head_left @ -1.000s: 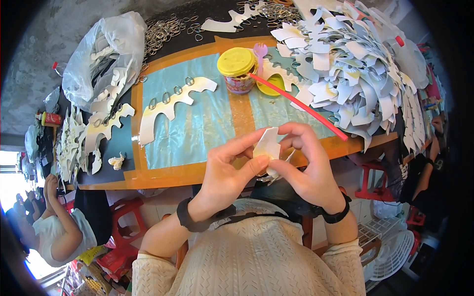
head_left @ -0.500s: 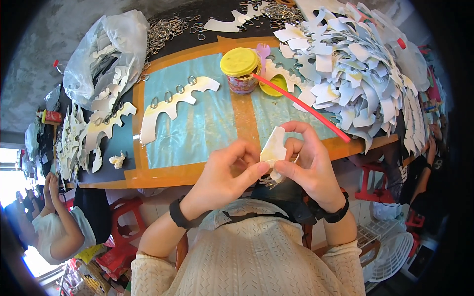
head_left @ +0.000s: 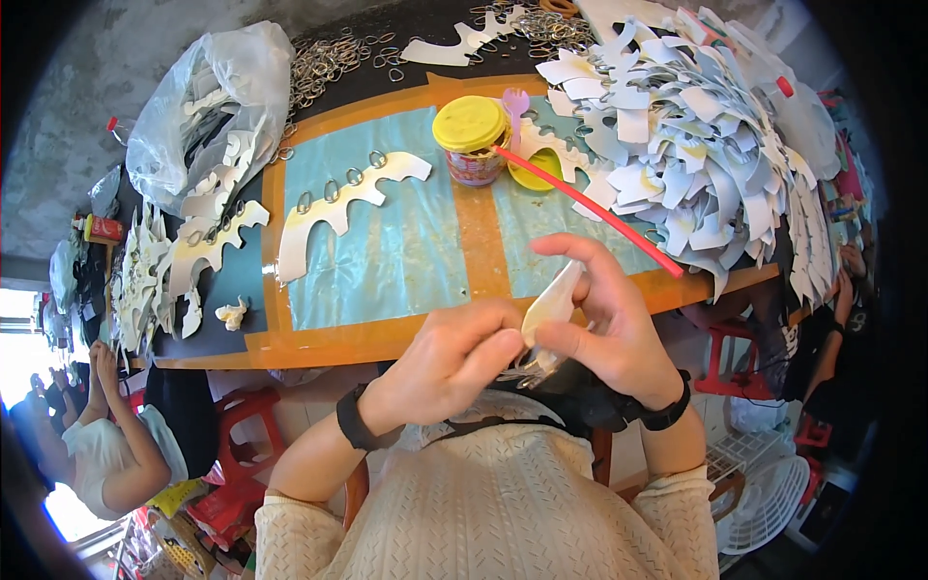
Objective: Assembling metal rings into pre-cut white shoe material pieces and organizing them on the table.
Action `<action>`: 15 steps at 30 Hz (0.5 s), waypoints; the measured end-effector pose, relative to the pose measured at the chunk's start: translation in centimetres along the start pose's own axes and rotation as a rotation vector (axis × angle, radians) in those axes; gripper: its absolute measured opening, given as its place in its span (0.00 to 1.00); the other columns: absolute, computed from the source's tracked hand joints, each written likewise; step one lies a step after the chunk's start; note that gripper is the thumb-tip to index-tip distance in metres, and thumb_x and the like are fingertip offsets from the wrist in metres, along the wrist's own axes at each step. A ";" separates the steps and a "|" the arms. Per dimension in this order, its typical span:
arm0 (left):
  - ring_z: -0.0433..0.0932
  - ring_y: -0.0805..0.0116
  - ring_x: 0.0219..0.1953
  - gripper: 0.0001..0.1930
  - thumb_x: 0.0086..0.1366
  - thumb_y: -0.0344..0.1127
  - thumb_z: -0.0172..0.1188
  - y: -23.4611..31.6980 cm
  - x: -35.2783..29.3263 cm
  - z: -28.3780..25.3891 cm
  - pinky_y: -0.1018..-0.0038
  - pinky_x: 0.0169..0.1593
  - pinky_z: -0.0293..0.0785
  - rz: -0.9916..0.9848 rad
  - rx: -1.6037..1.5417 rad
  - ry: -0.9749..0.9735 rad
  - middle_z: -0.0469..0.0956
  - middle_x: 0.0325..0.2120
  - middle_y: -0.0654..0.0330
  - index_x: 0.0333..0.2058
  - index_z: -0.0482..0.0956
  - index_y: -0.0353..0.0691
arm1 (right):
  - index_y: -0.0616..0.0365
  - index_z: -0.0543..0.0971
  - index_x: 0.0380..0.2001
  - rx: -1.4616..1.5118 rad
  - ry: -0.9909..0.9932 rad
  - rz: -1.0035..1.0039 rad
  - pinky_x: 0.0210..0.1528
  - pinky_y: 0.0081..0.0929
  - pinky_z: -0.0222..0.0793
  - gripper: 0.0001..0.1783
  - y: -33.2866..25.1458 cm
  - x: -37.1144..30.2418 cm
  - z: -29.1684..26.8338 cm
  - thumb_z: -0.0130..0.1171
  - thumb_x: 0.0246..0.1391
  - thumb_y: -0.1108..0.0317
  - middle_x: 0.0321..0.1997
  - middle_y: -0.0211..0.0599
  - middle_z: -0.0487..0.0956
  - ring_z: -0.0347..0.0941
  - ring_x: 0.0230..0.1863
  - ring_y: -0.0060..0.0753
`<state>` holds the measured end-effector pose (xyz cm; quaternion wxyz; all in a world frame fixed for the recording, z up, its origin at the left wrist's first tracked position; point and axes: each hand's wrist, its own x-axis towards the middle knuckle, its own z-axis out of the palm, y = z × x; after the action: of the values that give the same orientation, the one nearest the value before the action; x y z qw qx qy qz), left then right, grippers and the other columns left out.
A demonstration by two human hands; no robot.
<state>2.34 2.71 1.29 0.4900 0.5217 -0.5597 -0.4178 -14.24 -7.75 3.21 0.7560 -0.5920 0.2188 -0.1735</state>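
Note:
Just past the table's near edge, my right hand (head_left: pixel 615 329) grips a curved white cut-out piece (head_left: pixel 552 304) between thumb and fingers, its index finger arched above it. My left hand (head_left: pixel 447 360) is closed, thumb against bent fingers, at the piece's left edge. Those fingertips hide whatever they pinch. Below the piece, small metal rings (head_left: pixel 537 367) hang partly hidden by my hands. On the blue sheet (head_left: pixel 387 261) lies a scalloped white piece (head_left: pixel 333 208) with several metal rings along its upper edge.
A tub with a yellow lid (head_left: pixel 471 126) stands mid-table, a red stick (head_left: pixel 590 208) leaning out beside a purple fork (head_left: pixel 515 104). White pieces (head_left: pixel 686 145) heap at right. A plastic bag (head_left: pixel 208 106) and ring pile (head_left: pixel 333 63) are far left. Another person (head_left: pixel 126 445) sits left.
The white piece in my right hand has turned and tilted, showing a narrower side. My left fingers have curled in more tightly and moved slightly.

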 end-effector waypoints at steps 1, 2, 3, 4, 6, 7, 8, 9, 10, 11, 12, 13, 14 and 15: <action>0.67 0.67 0.20 0.07 0.61 0.33 0.56 0.0 0.1 -0.2 0.72 0.24 0.64 -0.017 -0.077 -0.002 0.69 0.19 0.59 0.29 0.72 0.35 | 0.56 0.58 0.59 0.000 0.001 -0.001 0.39 0.18 0.65 0.32 0.1 0.0 0.0 0.56 0.52 0.77 0.36 0.31 0.73 0.69 0.36 0.18; 0.67 0.68 0.20 0.07 0.61 0.33 0.57 0.1 0.1 -0.3 0.73 0.25 0.65 -0.034 -0.155 -0.005 0.69 0.19 0.59 0.30 0.72 0.36 | 0.56 0.58 0.60 0.050 0.025 -0.008 0.39 0.17 0.64 0.32 0.4 0.1 0.0 0.56 0.52 0.77 0.35 0.30 0.73 0.69 0.36 0.17; 0.67 0.68 0.20 0.07 0.61 0.33 0.57 0.2 0.1 -0.2 0.73 0.25 0.65 -0.033 -0.155 -0.007 0.69 0.19 0.59 0.30 0.72 0.36 | 0.56 0.58 0.60 0.100 0.049 -0.014 0.39 0.17 0.64 0.33 0.6 0.2 0.0 0.56 0.52 0.77 0.35 0.30 0.73 0.68 0.36 0.17; 0.67 0.68 0.20 0.07 0.61 0.34 0.57 0.3 0.2 0.0 0.74 0.26 0.65 -0.079 -0.061 -0.032 0.69 0.19 0.60 0.32 0.72 0.36 | 0.56 0.58 0.60 0.099 0.051 -0.014 0.39 0.17 0.64 0.33 0.6 0.2 0.1 0.56 0.52 0.77 0.35 0.30 0.73 0.68 0.36 0.17; 0.68 0.68 0.20 0.08 0.61 0.34 0.58 0.5 0.5 0.0 0.74 0.26 0.66 -0.124 0.033 -0.059 0.69 0.19 0.60 0.33 0.72 0.36 | 0.56 0.57 0.60 0.133 0.107 0.003 0.40 0.16 0.63 0.33 0.7 0.2 0.5 0.54 0.52 0.78 0.35 0.30 0.73 0.68 0.37 0.17; 0.68 0.68 0.20 0.08 0.61 0.34 0.58 0.7 0.5 0.0 0.74 0.27 0.66 -0.136 0.044 -0.060 0.69 0.19 0.59 0.32 0.73 0.36 | 0.56 0.57 0.60 0.133 0.102 0.002 0.40 0.16 0.63 0.33 0.7 0.2 0.7 0.54 0.52 0.78 0.35 0.30 0.73 0.68 0.37 0.17; 0.68 0.68 0.20 0.08 0.61 0.34 0.58 0.8 0.6 -0.1 0.73 0.27 0.66 -0.149 0.057 -0.060 0.69 0.19 0.59 0.32 0.73 0.36 | 0.56 0.57 0.60 0.093 0.121 -0.013 0.40 0.16 0.63 0.32 0.8 0.2 0.9 0.54 0.52 0.78 0.35 0.30 0.73 0.67 0.37 0.17; 0.68 0.68 0.20 0.08 0.61 0.34 0.58 0.7 0.6 -0.2 0.73 0.27 0.66 -0.151 0.062 -0.053 0.69 0.19 0.59 0.32 0.73 0.36 | 0.57 0.57 0.60 0.054 0.136 -0.029 0.39 0.16 0.63 0.32 0.9 0.3 1.2 0.53 0.52 0.78 0.35 0.30 0.72 0.67 0.37 0.17; 0.69 0.66 0.20 0.08 0.61 0.34 0.58 0.5 0.4 -0.4 0.72 0.27 0.66 -0.148 0.027 -0.046 0.69 0.19 0.58 0.31 0.73 0.35 | 0.57 0.57 0.60 0.061 0.113 -0.037 0.39 0.16 0.63 0.32 0.9 0.4 1.5 0.53 0.52 0.78 0.35 0.30 0.72 0.67 0.37 0.17; 0.69 0.64 0.20 0.08 0.62 0.34 0.57 0.4 0.2 -0.7 0.71 0.27 0.67 -0.145 -0.005 -0.034 0.69 0.19 0.56 0.31 0.73 0.35 | 0.57 0.57 0.60 0.049 0.130 -0.029 0.39 0.16 0.63 0.32 0.8 0.4 1.9 0.52 0.52 0.78 0.35 0.30 0.72 0.67 0.36 0.16; 0.70 0.60 0.21 0.08 0.62 0.34 0.56 0.4 0.1 -0.6 0.70 0.27 0.66 -0.096 0.032 -0.031 0.69 0.19 0.54 0.30 0.73 0.34 | 0.58 0.57 0.60 0.040 0.140 -0.022 0.39 0.16 0.63 0.31 0.9 0.3 2.2 0.51 0.53 0.78 0.35 0.30 0.72 0.66 0.36 0.16; 0.70 0.57 0.22 0.08 0.63 0.33 0.56 0.5 0.0 -0.6 0.68 0.27 0.66 -0.052 0.093 -0.014 0.70 0.20 0.52 0.29 0.73 0.34 | 0.58 0.58 0.60 0.006 0.130 -0.057 0.37 0.15 0.62 0.30 1.3 0.2 2.1 0.51 0.53 0.78 0.34 0.29 0.72 0.66 0.34 0.16; 0.70 0.52 0.24 0.09 0.63 0.34 0.55 0.2 -0.1 -0.2 0.66 0.28 0.66 -0.045 0.043 0.004 0.70 0.20 0.50 0.28 0.72 0.34 | 0.59 0.58 0.59 0.058 0.154 -0.020 0.35 0.14 0.61 0.31 1.1 0.2 2.5 0.53 0.52 0.76 0.32 0.28 0.71 0.65 0.32 0.16; 0.70 0.51 0.25 0.10 0.63 0.35 0.54 0.2 -0.1 -0.4 0.66 0.29 0.67 -0.043 0.072 -0.035 0.71 0.21 0.50 0.27 0.72 0.34 | 0.60 0.58 0.59 0.000 0.168 -0.035 0.34 0.14 0.61 0.32 1.6 0.0 2.1 0.55 0.52 0.76 0.31 0.27 0.70 0.65 0.31 0.16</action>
<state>2.66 2.84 1.50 0.4519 0.5433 -0.5716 -0.4170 -13.11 -5.59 2.05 0.7320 -0.5788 0.2713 -0.2357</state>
